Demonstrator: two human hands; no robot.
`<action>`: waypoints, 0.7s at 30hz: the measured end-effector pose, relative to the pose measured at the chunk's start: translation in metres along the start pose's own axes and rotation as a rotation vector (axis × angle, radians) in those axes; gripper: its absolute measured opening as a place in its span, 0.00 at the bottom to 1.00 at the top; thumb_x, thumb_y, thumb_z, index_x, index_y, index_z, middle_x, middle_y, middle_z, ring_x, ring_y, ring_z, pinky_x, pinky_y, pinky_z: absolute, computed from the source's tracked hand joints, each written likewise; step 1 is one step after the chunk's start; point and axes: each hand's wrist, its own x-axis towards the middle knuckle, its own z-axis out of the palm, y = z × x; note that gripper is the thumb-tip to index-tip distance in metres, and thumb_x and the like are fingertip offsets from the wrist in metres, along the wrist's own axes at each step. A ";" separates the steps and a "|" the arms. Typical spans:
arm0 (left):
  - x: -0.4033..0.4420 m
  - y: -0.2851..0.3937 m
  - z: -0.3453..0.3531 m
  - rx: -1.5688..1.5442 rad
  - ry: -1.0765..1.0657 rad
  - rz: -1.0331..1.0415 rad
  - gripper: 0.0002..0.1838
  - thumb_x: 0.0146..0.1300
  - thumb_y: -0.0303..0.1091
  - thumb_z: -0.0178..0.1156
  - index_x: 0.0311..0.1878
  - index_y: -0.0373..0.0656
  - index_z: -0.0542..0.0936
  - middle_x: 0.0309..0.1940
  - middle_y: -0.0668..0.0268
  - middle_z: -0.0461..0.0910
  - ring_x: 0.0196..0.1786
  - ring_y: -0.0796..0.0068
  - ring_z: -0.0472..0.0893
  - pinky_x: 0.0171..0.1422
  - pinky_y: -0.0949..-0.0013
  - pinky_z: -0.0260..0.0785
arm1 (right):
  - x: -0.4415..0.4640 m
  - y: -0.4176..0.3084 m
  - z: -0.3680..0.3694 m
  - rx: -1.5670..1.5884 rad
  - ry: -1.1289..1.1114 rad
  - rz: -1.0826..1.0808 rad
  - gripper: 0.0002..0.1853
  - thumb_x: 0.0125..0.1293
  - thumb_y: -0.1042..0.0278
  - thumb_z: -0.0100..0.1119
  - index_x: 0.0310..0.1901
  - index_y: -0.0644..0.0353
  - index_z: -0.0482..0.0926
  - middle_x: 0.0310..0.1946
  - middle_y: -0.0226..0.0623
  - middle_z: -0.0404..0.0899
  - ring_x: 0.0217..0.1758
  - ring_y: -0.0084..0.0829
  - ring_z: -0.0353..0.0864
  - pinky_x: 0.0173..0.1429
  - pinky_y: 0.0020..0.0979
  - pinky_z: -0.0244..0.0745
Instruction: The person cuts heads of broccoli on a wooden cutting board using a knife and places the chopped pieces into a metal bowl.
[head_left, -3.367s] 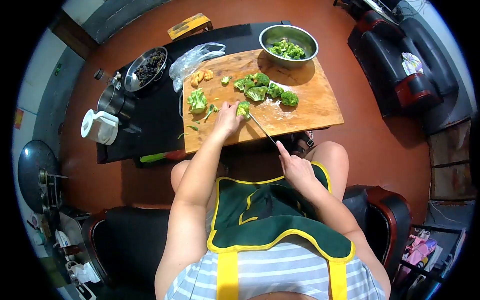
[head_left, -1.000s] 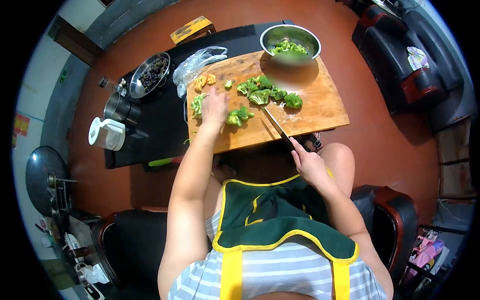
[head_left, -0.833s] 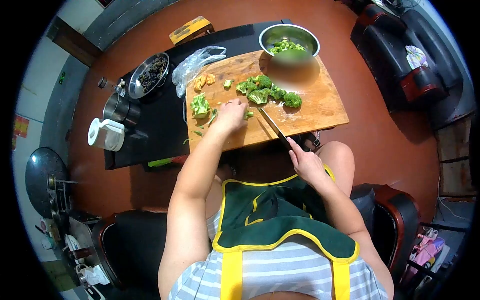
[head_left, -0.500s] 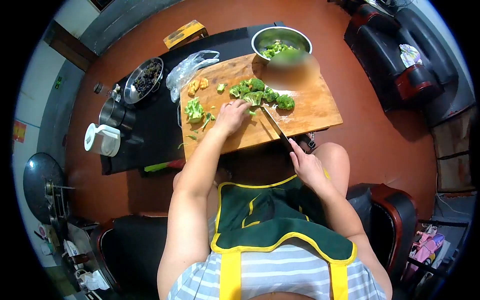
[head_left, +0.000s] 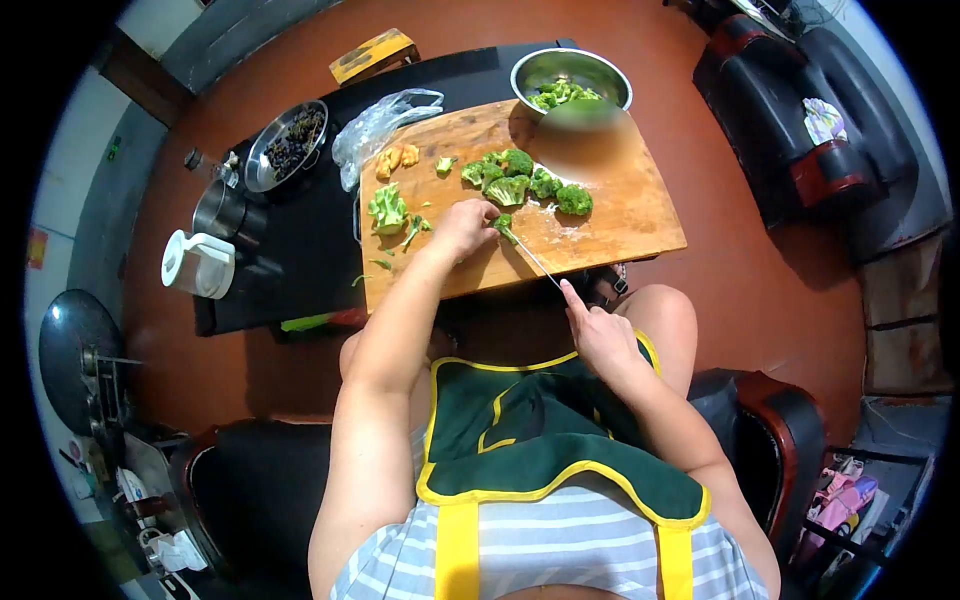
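Note:
My left hand point(head_left: 466, 230) is closed, its fingertips pinching a small broccoli floret point(head_left: 505, 228) on the wooden cutting board point(head_left: 620, 220). In my right hand point(head_left: 604, 340) is a knife point(head_left: 538, 262), its handle mostly covered by the fingers. The blade appears edge-on as a thin line, its tip at the small floret. Just beyond my fingers lies a cluster of broccoli florets point(head_left: 508, 190). A thick broccoli stem point(head_left: 387, 210) rests at the board's left, with trimmed scraps point(head_left: 416, 230) beside it.
A steel bowl point(head_left: 623, 92) with broccoli pieces stands at the board's far edge, partly blurred. Yellowish pieces point(head_left: 397, 160) lie at the far left of the board. Left on the black table are a plastic bag point(head_left: 385, 130), a basin of dark grapes point(head_left: 318, 112) and a pitcher point(head_left: 200, 265).
The knife has turned from showing its broad side to edge-on. My left fingers now pinch a small floret, drawn slightly nearer than the cluster.

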 end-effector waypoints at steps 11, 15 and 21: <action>0.006 0.005 -0.001 -0.052 0.004 -0.135 0.13 0.48 0.31 0.68 0.40 0.45 0.85 0.37 0.57 0.83 0.44 0.60 0.82 0.50 0.63 0.74 | 0.011 -0.009 -0.004 -0.054 -0.091 -0.010 0.37 0.57 0.75 0.47 0.71 0.59 0.50 0.28 0.54 0.80 0.28 0.47 0.82 0.33 0.44 0.78; 0.008 0.006 0.000 -0.074 0.011 -0.196 0.12 0.47 0.31 0.68 0.39 0.45 0.85 0.37 0.57 0.83 0.44 0.61 0.82 0.51 0.63 0.74 | 0.013 -0.012 -0.004 -0.075 -0.090 -0.010 0.37 0.57 0.75 0.47 0.71 0.59 0.51 0.27 0.53 0.80 0.29 0.46 0.82 0.33 0.43 0.78; 0.009 0.010 0.006 -0.048 0.101 -0.236 0.09 0.47 0.30 0.67 0.35 0.44 0.84 0.36 0.57 0.83 0.44 0.58 0.82 0.51 0.61 0.74 | 0.015 -0.017 0.003 -0.139 -0.020 0.021 0.32 0.63 0.71 0.48 0.70 0.55 0.55 0.23 0.47 0.79 0.24 0.44 0.81 0.28 0.44 0.77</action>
